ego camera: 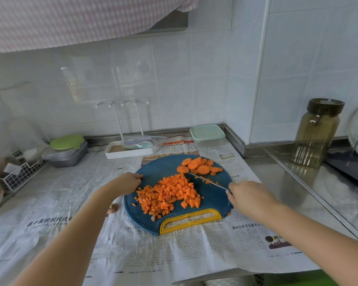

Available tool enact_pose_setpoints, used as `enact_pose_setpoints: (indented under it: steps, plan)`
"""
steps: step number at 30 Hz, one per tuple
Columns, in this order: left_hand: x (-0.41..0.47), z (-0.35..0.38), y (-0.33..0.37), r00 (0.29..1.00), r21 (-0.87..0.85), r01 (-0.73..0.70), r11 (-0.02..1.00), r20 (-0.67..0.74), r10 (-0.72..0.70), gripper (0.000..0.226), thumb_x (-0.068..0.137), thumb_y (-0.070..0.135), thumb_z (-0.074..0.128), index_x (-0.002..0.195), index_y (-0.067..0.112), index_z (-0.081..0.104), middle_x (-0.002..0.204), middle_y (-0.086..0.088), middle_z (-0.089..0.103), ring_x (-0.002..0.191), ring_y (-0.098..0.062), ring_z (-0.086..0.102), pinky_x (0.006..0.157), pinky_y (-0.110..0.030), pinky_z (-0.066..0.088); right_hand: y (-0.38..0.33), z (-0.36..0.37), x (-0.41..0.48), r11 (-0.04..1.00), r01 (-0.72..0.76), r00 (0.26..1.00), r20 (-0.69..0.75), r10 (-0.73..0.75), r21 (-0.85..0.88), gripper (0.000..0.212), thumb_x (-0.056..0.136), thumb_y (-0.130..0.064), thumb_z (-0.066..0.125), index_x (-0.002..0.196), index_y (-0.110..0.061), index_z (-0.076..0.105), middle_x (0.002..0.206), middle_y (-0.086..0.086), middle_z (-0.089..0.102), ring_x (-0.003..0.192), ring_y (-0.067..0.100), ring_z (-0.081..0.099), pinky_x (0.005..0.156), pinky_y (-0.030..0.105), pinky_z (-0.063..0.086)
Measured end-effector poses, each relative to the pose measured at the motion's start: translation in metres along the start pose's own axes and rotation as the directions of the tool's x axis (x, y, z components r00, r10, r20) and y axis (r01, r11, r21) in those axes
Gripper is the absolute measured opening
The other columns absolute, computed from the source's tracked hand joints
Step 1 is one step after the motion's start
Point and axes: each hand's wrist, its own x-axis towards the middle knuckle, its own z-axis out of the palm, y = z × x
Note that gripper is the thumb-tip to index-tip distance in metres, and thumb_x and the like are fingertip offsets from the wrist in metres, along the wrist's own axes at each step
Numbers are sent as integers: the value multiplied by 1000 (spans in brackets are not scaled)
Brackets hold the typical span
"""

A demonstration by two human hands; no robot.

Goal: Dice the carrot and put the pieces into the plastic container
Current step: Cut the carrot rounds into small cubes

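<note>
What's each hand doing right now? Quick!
Left hand: holds the cutting board by its edge.
Right hand: holds the knife.

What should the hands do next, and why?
Probably drag a few carrot slices inward with the knife and dice them: the right hand holds its tip at those uncut slices, and the plastic container is lidded.

Stainless-steel counter (277,182), largely covered by spread newspaper (174,254); on the bare steel at right, lidded glass jar (316,135) upright, just beside dark tray (351,168).
</note>
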Motion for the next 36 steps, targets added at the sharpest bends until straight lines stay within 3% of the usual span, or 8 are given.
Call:
enact_pose_setpoints:
  steps: [10, 17, 24, 27, 29, 31, 33, 36]
  plan:
    - [0, -2, -5, 998, -5, -64, 998, 19, 64, 45, 103, 10, 26, 147, 13, 31, 152, -11, 32, 135, -24, 35, 109, -31, 25, -82, -17, 11, 975, -175, 977, 145, 155, 136, 30, 98, -3, 36, 119, -6, 58, 120, 11, 60, 109, 26, 59, 77, 31, 46]
    - [8, -2, -18, 996, -84, -80, 993, 21, 82, 56, 94, -6, 28, 145, 16, 38, 150, -6, 35, 134, -22, 36, 108, -28, 26, -122, -21, 23, 947, -265, 955, 183, 232, 183, 33, 102, -9, 35, 130, -4, 51, 127, 12, 57, 114, 27, 57, 83, 33, 48]
    - [10, -2, -19, 996, -95, -90, 991, 1, 91, 57, 94, -6, 26, 144, 18, 39, 149, -8, 36, 133, -24, 37, 109, -30, 27, -146, -26, 28, 953, -233, 966, 164, 202, 196, 33, 99, -3, 36, 126, -4, 55, 127, 12, 58, 116, 28, 55, 86, 33, 48]
    - [12, -1, -25, 997, -202, -72, 977, 26, 79, 55, 93, -6, 29, 141, 15, 43, 146, -9, 41, 131, -24, 41, 109, -32, 30, -142, -30, 32, 970, -192, 975, 145, 171, 148, 34, 97, 1, 36, 123, -4, 57, 126, 13, 59, 116, 28, 56, 86, 34, 48]
    - [11, -7, -26, 998, -311, -59, 949, -14, 57, 47, 95, -3, 31, 138, 10, 47, 143, -13, 45, 124, -24, 47, 98, -24, 37, -132, -35, 33, 983, -156, 985, 95, 147, 95, 34, 95, 5, 38, 120, -5, 58, 123, 11, 60, 113, 28, 57, 80, 32, 47]
    - [0, -15, -18, 980, -321, -150, 935, -171, 98, 44, 101, 7, 31, 145, 10, 36, 153, -11, 30, 131, -21, 38, 95, -19, 35, -121, -40, 33, 997, -79, 996, 33, 78, 25, 31, 93, 6, 40, 116, -6, 58, 117, 9, 62, 107, 27, 59, 66, 29, 42]
    - [-21, -19, -1, 900, -263, -387, 884, -316, 300, 46, 104, 31, 25, 149, 24, 25, 158, 7, 9, 145, -11, 6, 114, -25, 11, -112, -43, 31, 999, 17, 1000, -25, -19, -46, 26, 95, 4, 41, 110, -6, 59, 108, 8, 64, 99, 25, 62, 52, 27, 32]
    - [-53, -13, 35, 775, -228, -631, 742, -236, 586, 53, 95, 50, 15, 147, 39, 23, 150, 27, 2, 136, 9, -14, 109, -18, -11, -100, -44, 30, 981, 137, 989, -44, -144, -135, 17, 97, -4, 47, 104, -8, 61, 98, 6, 65, 89, 24, 63, 44, 27, 22]
